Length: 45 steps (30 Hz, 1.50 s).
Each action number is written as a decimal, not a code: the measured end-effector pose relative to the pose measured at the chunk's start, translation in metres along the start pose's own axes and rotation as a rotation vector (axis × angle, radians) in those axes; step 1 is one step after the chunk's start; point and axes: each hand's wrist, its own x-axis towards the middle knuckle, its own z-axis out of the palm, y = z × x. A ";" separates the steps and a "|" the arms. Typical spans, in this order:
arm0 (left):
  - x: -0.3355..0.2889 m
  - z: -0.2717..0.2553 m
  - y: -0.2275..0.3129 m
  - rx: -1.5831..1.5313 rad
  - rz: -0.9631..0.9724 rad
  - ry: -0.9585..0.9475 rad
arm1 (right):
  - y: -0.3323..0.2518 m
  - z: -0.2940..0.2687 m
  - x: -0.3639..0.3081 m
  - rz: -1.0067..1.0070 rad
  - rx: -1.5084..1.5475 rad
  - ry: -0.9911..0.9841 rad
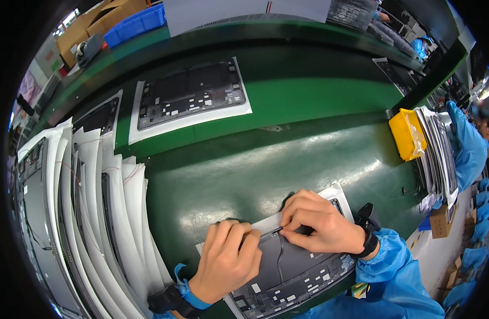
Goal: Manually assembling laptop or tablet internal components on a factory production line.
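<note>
The right hand (321,226), thumb to forefinger, pinches the end of one thin dark cable (280,260); the left hand (226,260) curls downward, fingertips hidden, its grip impossible to tell. Beneath both lies one partly covered dark panel (266,252); beyond the right, one yellow bin (407,134).

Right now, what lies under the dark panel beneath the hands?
A white sheet shows along the edge of the dark panel; whatever lies beneath its middle is covered.
</note>
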 end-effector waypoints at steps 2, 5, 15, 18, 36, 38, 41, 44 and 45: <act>0.001 0.001 -0.001 0.002 0.024 -0.020 | 0.001 0.000 -0.001 0.037 0.050 0.022; 0.005 0.000 0.001 -0.007 0.078 -0.067 | 0.000 -0.003 -0.001 0.133 0.020 0.035; 0.009 0.010 0.008 0.310 0.274 -0.095 | 0.014 -0.009 -0.008 0.016 0.086 0.058; 0.011 0.012 0.010 0.282 0.258 -0.105 | 0.014 -0.007 -0.012 -0.047 -0.030 0.084; 0.052 0.024 0.040 -0.011 -0.043 -0.040 | 0.020 -0.022 -0.021 -0.108 -0.185 0.069; 0.052 0.026 0.042 -0.029 -0.042 -0.047 | 0.021 -0.023 -0.025 -0.112 -0.178 0.084; 0.055 0.027 0.040 -0.046 -0.029 -0.041 | 0.023 -0.022 -0.024 -0.139 -0.191 0.094; 0.053 0.028 0.038 -0.075 -0.037 -0.031 | 0.019 -0.022 -0.023 -0.123 -0.239 0.052; 0.053 0.027 0.038 -0.089 -0.048 -0.016 | 0.018 -0.023 -0.022 -0.121 -0.232 0.063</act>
